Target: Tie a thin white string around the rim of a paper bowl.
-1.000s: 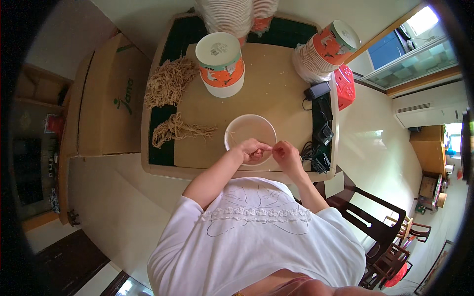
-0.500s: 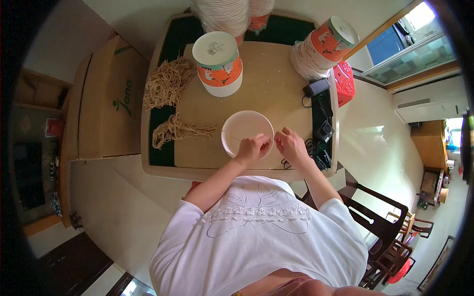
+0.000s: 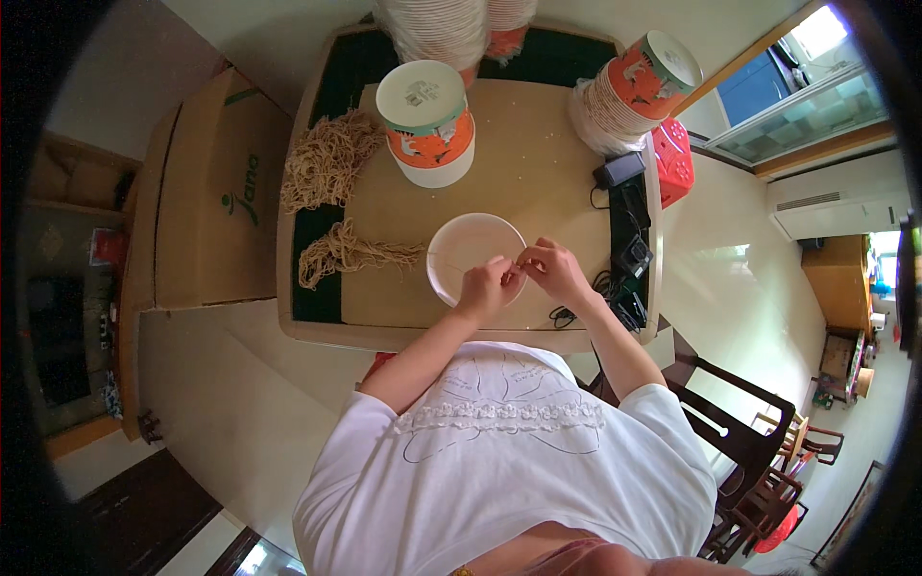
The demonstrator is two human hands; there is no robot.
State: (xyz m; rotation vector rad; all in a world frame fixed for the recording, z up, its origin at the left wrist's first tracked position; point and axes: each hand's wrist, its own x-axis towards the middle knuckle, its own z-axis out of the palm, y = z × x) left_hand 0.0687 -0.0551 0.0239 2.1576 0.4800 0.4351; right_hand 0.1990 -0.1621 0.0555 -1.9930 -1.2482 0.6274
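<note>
A white paper bucket (image 3: 468, 233) stands with its open mouth up at the near middle of the table. A thin tan string runs from its left rim across the inside to my left hand (image 3: 487, 285), whose fingers are pinched on it at the right side of the mouth. My right hand (image 3: 554, 269) meets it at the right rim, thumb and fingertips pinched together around what looks like the string's end. Fingers hide most of that spot. To the left lie a small bundle of tan strings (image 3: 351, 253) and a larger tangled heap of strings (image 3: 331, 161).
Upside-down orange-and-white paper buckets (image 3: 429, 144) stand behind the bucket. Wrapped bucket stacks (image 3: 427, 38) are at the back, another bucket stack (image 3: 639, 91) at the back right. A black adapter (image 3: 618, 170) and cables (image 3: 615, 288) lie along the right edge. A large carton (image 3: 216, 192) stands left.
My right hand has moved left and slightly up, closing the gap to my left hand so the fingertips meet. The bucket has shifted slightly left.
</note>
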